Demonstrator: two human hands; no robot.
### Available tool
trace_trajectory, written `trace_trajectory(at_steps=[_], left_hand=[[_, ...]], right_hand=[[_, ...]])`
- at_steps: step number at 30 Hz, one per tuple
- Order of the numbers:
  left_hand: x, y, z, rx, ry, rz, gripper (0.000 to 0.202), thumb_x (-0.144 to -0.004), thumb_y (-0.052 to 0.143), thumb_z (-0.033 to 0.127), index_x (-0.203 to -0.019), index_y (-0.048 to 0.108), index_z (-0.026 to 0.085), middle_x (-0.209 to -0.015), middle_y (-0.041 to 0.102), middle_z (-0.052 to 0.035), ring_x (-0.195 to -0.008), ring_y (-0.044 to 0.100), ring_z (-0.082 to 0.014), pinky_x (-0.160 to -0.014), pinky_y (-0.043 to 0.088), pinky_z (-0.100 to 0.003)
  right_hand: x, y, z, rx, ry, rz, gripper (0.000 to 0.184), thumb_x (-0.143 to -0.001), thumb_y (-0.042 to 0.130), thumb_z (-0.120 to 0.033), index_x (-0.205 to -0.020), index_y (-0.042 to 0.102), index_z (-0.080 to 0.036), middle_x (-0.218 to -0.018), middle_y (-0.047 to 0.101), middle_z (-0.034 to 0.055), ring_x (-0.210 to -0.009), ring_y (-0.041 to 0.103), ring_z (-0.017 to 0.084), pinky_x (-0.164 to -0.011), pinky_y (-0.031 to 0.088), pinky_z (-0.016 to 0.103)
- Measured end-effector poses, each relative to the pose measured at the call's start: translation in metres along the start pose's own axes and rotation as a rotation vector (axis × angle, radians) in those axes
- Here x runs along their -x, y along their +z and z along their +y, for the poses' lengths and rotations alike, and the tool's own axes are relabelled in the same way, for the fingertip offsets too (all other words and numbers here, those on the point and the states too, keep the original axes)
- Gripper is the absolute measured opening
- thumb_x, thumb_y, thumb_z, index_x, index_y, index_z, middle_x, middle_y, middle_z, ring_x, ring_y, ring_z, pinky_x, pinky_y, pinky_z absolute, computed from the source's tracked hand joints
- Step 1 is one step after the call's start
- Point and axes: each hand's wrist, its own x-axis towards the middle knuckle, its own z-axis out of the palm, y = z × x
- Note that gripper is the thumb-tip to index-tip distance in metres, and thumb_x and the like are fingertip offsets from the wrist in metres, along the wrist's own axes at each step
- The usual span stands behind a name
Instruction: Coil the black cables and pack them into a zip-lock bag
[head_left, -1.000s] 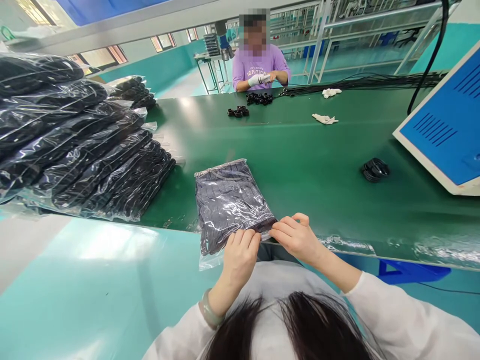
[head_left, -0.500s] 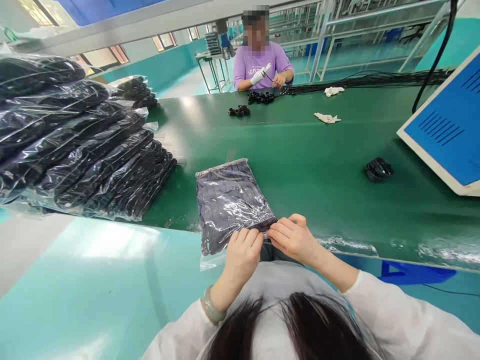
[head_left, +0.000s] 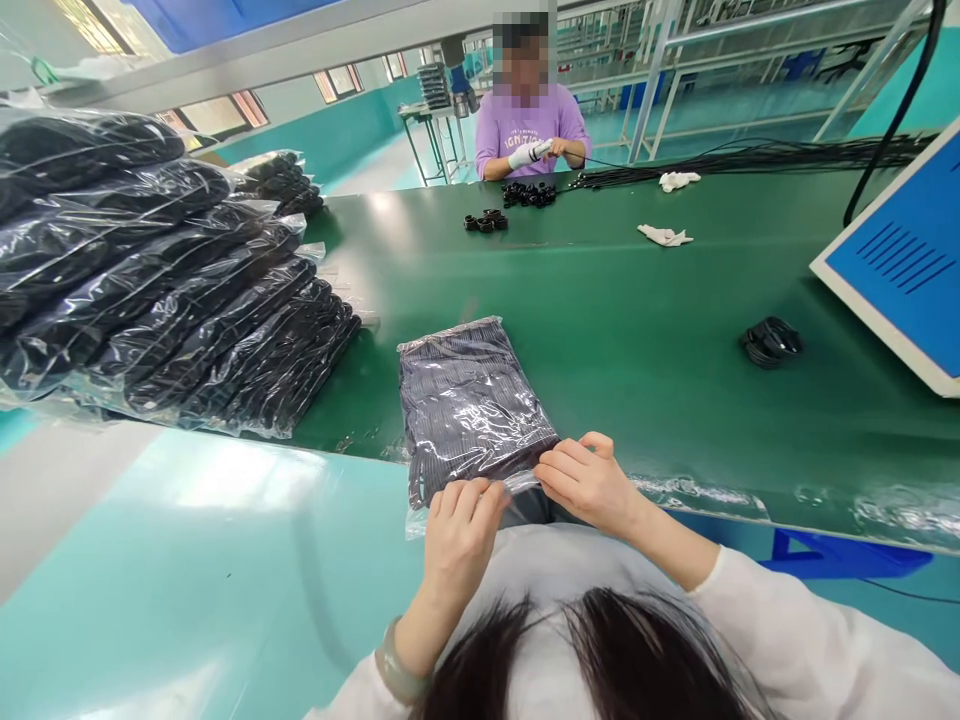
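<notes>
A clear plastic bag packed with dark cables lies on the green belt, its open end hanging over the near edge. My left hand pinches the bag's near edge towards its left corner, fingers closed. On the bag's right near corner my right hand keeps its fingers pressed together on the plastic.
Stacked bags of black cables fill the left. A black cable coil lies to the right, near a blue and white machine panel. Across the belt a person in a purple shirt handles cables beside small black coils and white gloves.
My left hand has slid left and down along the bag's near edge, away from my right hand. The right hand has hardly moved.
</notes>
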Motion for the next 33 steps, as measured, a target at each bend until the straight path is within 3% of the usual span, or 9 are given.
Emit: trace_trajectory(at_steps=[6, 17, 22, 29, 33], left_hand=[[0.013, -0.004, -0.004, -0.012, -0.033, 0.031, 0.013, -0.091, 0.068, 0.018, -0.104, 0.066, 0.018, -0.088, 0.071, -0.0048, -0.081, 0.057, -0.0195, -0.071, 0.041, -0.033], [-0.003, 0.005, 0.006, -0.019, -0.024, 0.068, 0.011, -0.092, 0.067, 0.019, -0.103, 0.066, 0.02, -0.088, 0.071, -0.0036, -0.085, 0.058, -0.019, -0.074, 0.04, -0.034], [-0.005, 0.009, 0.005, -0.017, 0.004, 0.051, 0.01, -0.091, 0.065, 0.013, -0.099, 0.066, 0.019, -0.086, 0.071, -0.0027, -0.083, 0.059, -0.019, -0.073, 0.038, -0.035], [-0.008, 0.011, 0.002, 0.023, 0.027, 0.05, 0.009, -0.092, 0.062, 0.011, -0.097, 0.065, 0.018, -0.087, 0.072, -0.0023, -0.084, 0.059, -0.0187, -0.074, 0.039, -0.035], [-0.007, 0.014, -0.002, 0.057, 0.044, 0.046, 0.011, -0.093, 0.06, 0.01, -0.098, 0.065, 0.019, -0.087, 0.073, -0.0015, -0.082, 0.06, -0.0169, -0.075, 0.039, -0.034]], right_hand=[[0.001, 0.003, -0.004, -0.01, 0.05, 0.005, 0.007, -0.093, 0.061, -0.014, -0.093, 0.065, -0.019, -0.089, 0.073, -0.0007, -0.083, 0.061, 0.014, -0.081, 0.028, 0.037], [0.001, 0.009, -0.009, -0.049, -0.028, -0.011, 0.009, -0.098, 0.058, -0.015, -0.095, 0.066, -0.018, -0.089, 0.073, 0.0, -0.083, 0.061, 0.014, -0.078, 0.027, 0.037], [0.0, 0.008, -0.012, -0.039, 0.024, 0.02, 0.005, -0.096, 0.062, -0.017, -0.097, 0.067, -0.019, -0.09, 0.073, -0.0008, -0.083, 0.062, 0.013, -0.08, 0.028, 0.037], [-0.009, 0.012, -0.017, -0.012, -0.027, 0.034, 0.013, -0.094, 0.062, -0.013, -0.083, 0.063, -0.019, -0.079, 0.069, -0.0026, -0.076, 0.055, 0.012, -0.075, 0.027, 0.035], [-0.007, 0.015, -0.017, -0.036, -0.036, 0.019, 0.014, -0.096, 0.059, -0.014, -0.084, 0.063, -0.019, -0.079, 0.068, -0.0017, -0.078, 0.055, 0.012, -0.075, 0.026, 0.035]])
